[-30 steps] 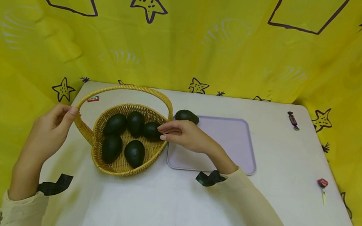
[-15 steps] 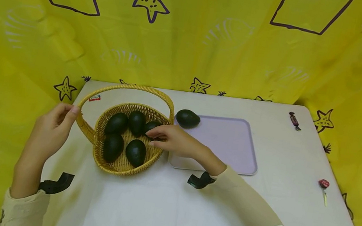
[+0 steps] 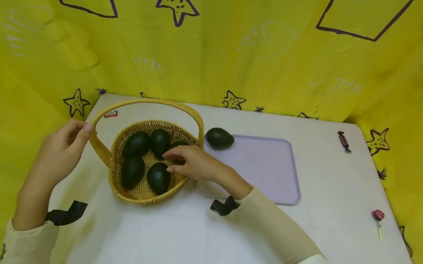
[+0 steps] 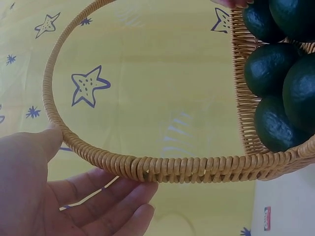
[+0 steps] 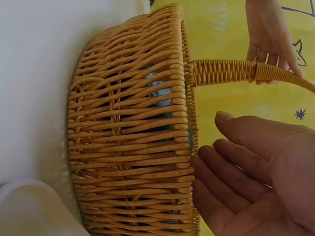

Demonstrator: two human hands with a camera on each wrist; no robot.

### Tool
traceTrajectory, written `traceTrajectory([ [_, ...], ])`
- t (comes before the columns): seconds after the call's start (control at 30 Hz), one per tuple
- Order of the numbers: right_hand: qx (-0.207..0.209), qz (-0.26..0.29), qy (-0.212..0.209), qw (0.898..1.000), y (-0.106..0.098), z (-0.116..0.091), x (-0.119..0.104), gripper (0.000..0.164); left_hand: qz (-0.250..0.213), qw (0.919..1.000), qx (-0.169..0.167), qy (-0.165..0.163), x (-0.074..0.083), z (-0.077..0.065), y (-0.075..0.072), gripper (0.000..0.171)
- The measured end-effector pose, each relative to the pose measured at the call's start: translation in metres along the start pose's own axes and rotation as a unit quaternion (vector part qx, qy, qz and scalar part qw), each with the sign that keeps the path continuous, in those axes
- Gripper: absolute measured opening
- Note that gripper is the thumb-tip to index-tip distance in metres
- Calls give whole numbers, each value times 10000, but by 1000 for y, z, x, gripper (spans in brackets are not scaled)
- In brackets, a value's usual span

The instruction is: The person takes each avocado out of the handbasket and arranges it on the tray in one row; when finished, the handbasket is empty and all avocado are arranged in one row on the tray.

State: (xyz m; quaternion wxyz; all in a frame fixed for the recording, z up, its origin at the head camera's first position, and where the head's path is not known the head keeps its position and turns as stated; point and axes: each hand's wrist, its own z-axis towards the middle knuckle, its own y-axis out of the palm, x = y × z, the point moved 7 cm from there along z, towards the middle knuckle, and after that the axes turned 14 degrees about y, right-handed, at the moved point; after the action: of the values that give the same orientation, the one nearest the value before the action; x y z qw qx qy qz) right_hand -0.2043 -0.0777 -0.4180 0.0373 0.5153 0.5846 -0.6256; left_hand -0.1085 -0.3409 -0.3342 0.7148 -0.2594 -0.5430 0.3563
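Note:
Several dark green avocados (image 3: 132,172) lie in a yellow wicker basket (image 3: 119,191) on the left side of the table. My left hand (image 3: 61,149) holds the left part of its arched handle (image 3: 147,100) between thumb and fingers, seen closer in the left wrist view, where the hand (image 4: 88,191) is large. Over the basket's right rim reaches my right hand (image 3: 194,162), fingers loosely bent and holding nothing, above the front avocado (image 3: 159,179) and partly covering another at the right. In the right wrist view this hand (image 5: 266,172) hovers by the basket's rim.
A pale purple tray (image 3: 264,168) stands right of the basket, with one avocado (image 3: 219,139) at its back left corner. A wrapped candy (image 3: 344,142) and a lollipop (image 3: 378,215) lie on the right. A small red-and-white packet (image 3: 111,114) sits behind the handle.
My right hand has moved left and slightly forward, from beside the basket's right rim to above the avocados inside. The left hand keeps its hold on the handle.

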Motion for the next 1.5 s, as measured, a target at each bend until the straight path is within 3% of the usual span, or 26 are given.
traceTrajectory([
  [0.5,-588,-959,128,9936,17,22,-6,55,-10,10000,-21,-19,0,1,1,51],
  [0.8,-1136,-1001,400,9877,28,24,-4,57,-41,10000,-33,10,1,2,1,50],
  [1.13,-1164,-1097,433,9862,30,28,-6,60,-7,10000,0,-45,1,1,-1,51],
  [1.5,-992,-1127,456,9876,35,31,-11,74,-23,10000,-27,-71,0,1,0,51],
])
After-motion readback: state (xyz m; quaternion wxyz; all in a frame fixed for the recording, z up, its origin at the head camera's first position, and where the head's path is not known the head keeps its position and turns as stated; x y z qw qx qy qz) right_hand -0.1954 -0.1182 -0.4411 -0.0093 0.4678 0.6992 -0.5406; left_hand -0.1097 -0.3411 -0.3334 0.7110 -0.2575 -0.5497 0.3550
